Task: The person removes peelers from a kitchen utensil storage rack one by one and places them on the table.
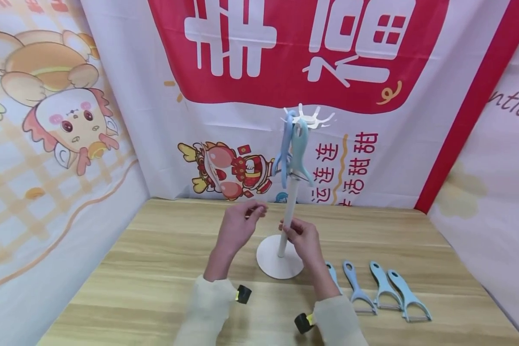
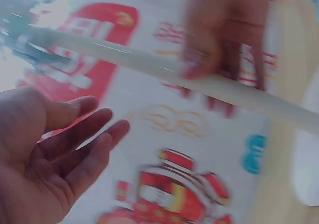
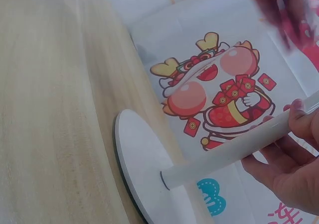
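Right hand [image 1: 304, 240] grasps the smooth, white cylindrical pole [image 1: 290, 204] of a stand low down, thumb on one side and bent fingers on the other. Left hand [image 1: 238, 226], empty, is held in the air left of the pole, fingers loosely bent and apart from it.

The pole rises from a flat, round white base [image 1: 271, 264] on the wood-grained surface [image 1: 134, 269]. At its top, slim curved hooks [image 1: 324, 117] fan outward, carrying glossy peelers: at least one blue peeler [image 1: 285, 144] and, just beside it, a pale teal peeler [image 1: 300, 144], handles up.

To the right, near the right forearm, four more peelers [image 1: 380, 278] lie in a row, looped handles pointing far, forked heads near; metal blades show on three, while the leftmost is partly hidden by the arm. Printed, softly creased cloth [image 1: 134, 72] hangs behind.
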Demonstrator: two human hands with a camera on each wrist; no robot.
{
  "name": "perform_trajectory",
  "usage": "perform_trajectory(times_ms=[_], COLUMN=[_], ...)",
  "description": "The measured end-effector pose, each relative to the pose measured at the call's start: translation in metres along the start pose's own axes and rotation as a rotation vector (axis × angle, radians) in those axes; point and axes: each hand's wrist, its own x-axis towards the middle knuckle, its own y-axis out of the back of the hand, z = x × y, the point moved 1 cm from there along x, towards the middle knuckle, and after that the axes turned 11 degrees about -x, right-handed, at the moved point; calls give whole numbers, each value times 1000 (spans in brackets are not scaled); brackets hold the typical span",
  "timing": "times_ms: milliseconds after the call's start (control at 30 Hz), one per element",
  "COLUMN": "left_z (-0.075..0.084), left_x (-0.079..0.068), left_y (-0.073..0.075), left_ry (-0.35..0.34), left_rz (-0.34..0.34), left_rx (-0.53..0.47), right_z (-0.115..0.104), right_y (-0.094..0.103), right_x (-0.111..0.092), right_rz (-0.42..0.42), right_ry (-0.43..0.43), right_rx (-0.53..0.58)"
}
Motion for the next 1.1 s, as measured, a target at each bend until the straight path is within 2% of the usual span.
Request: perform_trajectory(times_ms=[167,300,400,533,667,867,1100], left_z=[43,77,96,110,117,123,129], left_x=[4,10,14,18,24,32,44], left_y=[14,14,9,1,-3,-3,-6], left_ry=[-188,-292,-345,-387,-368,-287,-128], left_rz=[50,49,40,44,50,27,-63], left_rx=[-104,-124,-142,-144,-122,-59,-182], right_z=[3,3,2,1,2,1,0], right_y=[2,2,3,3,1,-1,-1], right_x=[-2,-3,-3,-2,0,0,-1], right_rz=[-12,-25,-19,-17,-20,-22,-19], right_ry=[-16,-16,-10,3,10,1,-6], right_rx=[10,27,27,18,22,24,20])
